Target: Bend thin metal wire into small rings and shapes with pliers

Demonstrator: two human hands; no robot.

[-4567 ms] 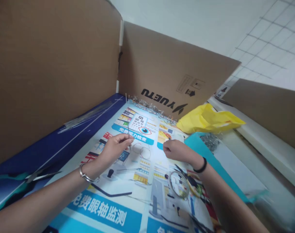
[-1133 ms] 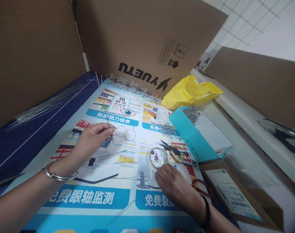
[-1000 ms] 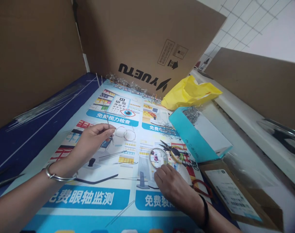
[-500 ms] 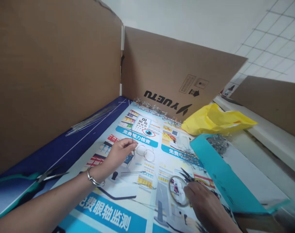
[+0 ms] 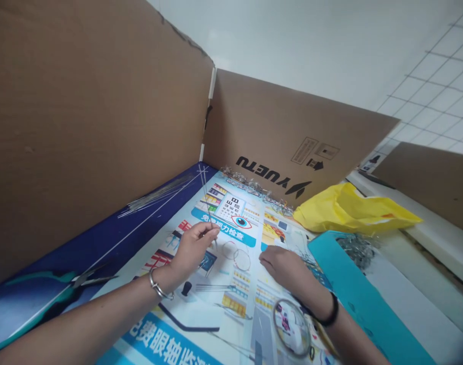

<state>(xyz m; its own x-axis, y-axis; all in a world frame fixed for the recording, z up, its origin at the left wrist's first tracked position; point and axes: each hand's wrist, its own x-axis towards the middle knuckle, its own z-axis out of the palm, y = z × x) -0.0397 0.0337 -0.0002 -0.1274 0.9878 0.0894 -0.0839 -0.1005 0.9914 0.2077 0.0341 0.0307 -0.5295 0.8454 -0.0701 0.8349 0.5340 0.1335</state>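
Observation:
My left hand (image 5: 195, 248), with a silver bangle on its wrist, is closed in a pinch on thin metal wires (image 5: 205, 195). They stand up from the fingertips and reach back over the printed sheet. My right hand (image 5: 284, 264) hovers to the right of it, black band at the wrist, fingers pressed together. Whatever it may hold is hidden. Below that forearm lies a beige ring (image 5: 276, 324). Green-handled pliers (image 5: 60, 298) rest at the left edge, jaws apart. Short wires (image 5: 215, 287) lie in front of my left hand.
A bundle of straight wires (image 5: 155, 196) lies on the blue border at left. Tangled wire pieces (image 5: 254, 183) line the back. On the right are a turquoise tray (image 5: 353, 289) with a metal heap and a yellow bag (image 5: 353, 208). Cardboard panels (image 5: 261, 121) wall in the left and back.
My right hand has let go of the dark-jawed pliers near the ring and moved up and left, closer to my left hand. My left hand still pinches the wires. The camera view has shifted slightly.

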